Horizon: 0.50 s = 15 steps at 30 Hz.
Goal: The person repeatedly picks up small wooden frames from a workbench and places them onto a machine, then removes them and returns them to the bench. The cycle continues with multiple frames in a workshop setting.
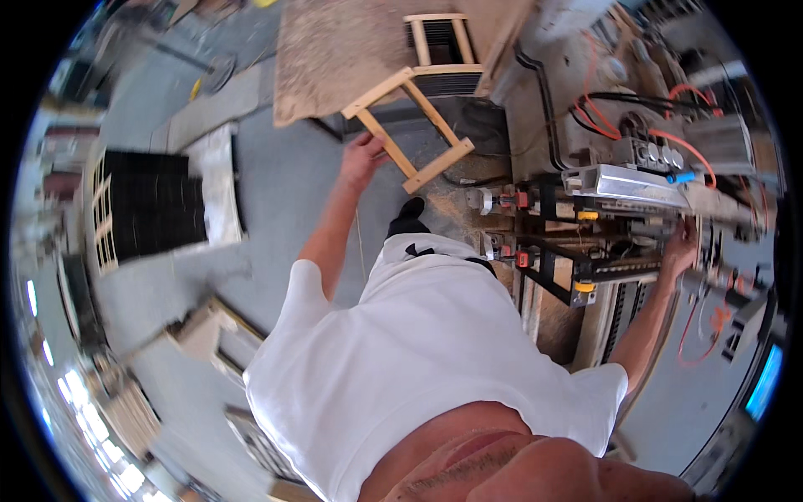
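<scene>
My left hand (365, 159) grips a light wooden frame (438, 166) by one of its side rails. The frame has two thicker end bars and two thinner rails around an open middle. It is tilted, and its far end bar lies by the edge of a brown table (335, 58). Out to the right, my right hand (682, 244) is at the far end of a clamping machine (627, 184). Its fingers are curled in among the machine parts, and what they hold is hidden.
Another wooden frame (422, 42) rests on a black stack on the table. Left on the floor stands a large black stack (150, 205) beside a white sheet (219, 184). Orange hoses (690, 146) cross the machine. A lit screen (765, 382) is at far right.
</scene>
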Each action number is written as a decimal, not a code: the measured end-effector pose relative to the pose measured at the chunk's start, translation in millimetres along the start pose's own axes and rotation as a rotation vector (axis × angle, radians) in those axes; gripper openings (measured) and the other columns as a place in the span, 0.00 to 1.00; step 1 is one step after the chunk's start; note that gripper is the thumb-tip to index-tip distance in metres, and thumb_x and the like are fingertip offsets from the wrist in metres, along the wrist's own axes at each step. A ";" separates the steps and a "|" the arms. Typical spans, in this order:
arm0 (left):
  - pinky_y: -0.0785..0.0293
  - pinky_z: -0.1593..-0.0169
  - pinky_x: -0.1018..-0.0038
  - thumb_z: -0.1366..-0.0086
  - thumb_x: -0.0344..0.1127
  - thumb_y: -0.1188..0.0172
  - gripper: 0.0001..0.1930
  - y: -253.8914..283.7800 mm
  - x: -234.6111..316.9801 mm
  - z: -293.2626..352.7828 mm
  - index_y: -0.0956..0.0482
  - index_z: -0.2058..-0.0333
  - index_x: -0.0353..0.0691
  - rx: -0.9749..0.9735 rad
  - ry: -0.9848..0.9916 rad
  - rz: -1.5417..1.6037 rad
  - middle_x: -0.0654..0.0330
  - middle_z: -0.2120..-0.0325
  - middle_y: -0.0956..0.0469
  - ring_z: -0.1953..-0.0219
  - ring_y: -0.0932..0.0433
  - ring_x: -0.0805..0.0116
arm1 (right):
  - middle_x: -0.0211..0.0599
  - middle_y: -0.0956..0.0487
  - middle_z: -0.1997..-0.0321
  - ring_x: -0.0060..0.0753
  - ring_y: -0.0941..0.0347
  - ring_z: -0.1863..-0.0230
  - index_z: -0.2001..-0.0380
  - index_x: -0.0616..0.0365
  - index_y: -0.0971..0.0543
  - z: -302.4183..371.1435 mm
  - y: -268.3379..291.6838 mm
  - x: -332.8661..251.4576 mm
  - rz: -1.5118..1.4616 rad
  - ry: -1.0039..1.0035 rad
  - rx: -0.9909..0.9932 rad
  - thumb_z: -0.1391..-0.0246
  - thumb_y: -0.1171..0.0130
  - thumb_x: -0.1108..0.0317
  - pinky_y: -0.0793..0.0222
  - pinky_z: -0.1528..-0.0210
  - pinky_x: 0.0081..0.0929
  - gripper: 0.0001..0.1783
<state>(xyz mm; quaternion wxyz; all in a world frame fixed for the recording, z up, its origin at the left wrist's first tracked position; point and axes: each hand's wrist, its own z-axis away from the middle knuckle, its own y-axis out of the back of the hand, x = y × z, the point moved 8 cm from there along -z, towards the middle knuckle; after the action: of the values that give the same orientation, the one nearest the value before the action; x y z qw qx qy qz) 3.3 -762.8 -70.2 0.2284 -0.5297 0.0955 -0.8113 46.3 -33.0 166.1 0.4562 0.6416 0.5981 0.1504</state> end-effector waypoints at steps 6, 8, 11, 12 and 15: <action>0.22 0.55 0.68 0.36 0.36 0.39 0.14 -5.5 55.0 -153.1 0.24 0.55 0.35 -0.066 0.043 -0.064 0.60 0.63 0.20 0.60 0.21 0.68 | 0.39 0.19 0.57 0.27 0.24 0.57 0.57 0.64 0.20 118.4 5.3 -134.6 -0.367 -0.215 -0.024 0.44 0.39 0.72 0.28 0.50 0.26 0.12; 0.22 0.55 0.69 0.36 0.36 0.39 0.14 -22.4 66.0 -196.6 0.24 0.55 0.36 -0.070 0.053 -0.119 0.60 0.62 0.20 0.61 0.21 0.68 | 0.38 0.18 0.59 0.24 0.25 0.58 0.58 0.65 0.20 165.6 -9.4 -141.2 -0.368 -0.308 -0.114 0.44 0.41 0.75 0.30 0.52 0.23 0.11; 0.21 0.55 0.70 0.37 0.36 0.39 0.15 -38.1 75.9 -270.0 0.24 0.55 0.34 -0.077 0.052 -0.215 0.59 0.62 0.20 0.61 0.21 0.67 | 0.30 0.19 0.66 0.17 0.28 0.66 0.62 0.65 0.20 237.5 -43.0 -151.5 -0.395 -0.482 -0.304 0.45 0.40 0.74 0.33 0.63 0.19 0.09; 0.21 0.55 0.71 0.37 0.36 0.38 0.15 -44.9 75.3 -292.6 0.24 0.55 0.33 -0.085 0.056 -0.244 0.59 0.63 0.20 0.60 0.20 0.67 | 0.32 0.19 0.68 0.19 0.26 0.67 0.60 0.64 0.20 255.3 -49.6 -159.3 -0.433 -0.446 -0.316 0.46 0.39 0.73 0.31 0.63 0.19 0.10; 0.19 0.60 0.70 0.37 0.36 0.38 0.16 -63.9 66.5 -336.0 0.24 0.56 0.31 -0.080 0.063 -0.281 0.57 0.64 0.20 0.65 0.20 0.66 | 0.39 0.18 0.70 0.25 0.22 0.67 0.60 0.61 0.19 314.2 -59.0 -158.5 -0.201 -0.528 -0.460 0.48 0.38 0.71 0.28 0.63 0.22 0.11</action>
<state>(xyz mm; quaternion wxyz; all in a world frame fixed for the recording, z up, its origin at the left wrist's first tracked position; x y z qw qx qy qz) -339.6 -767.3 -132.0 0.0884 -0.5206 0.0599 -0.8471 203.3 -311.5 7.7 0.7397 0.4770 0.4702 0.0646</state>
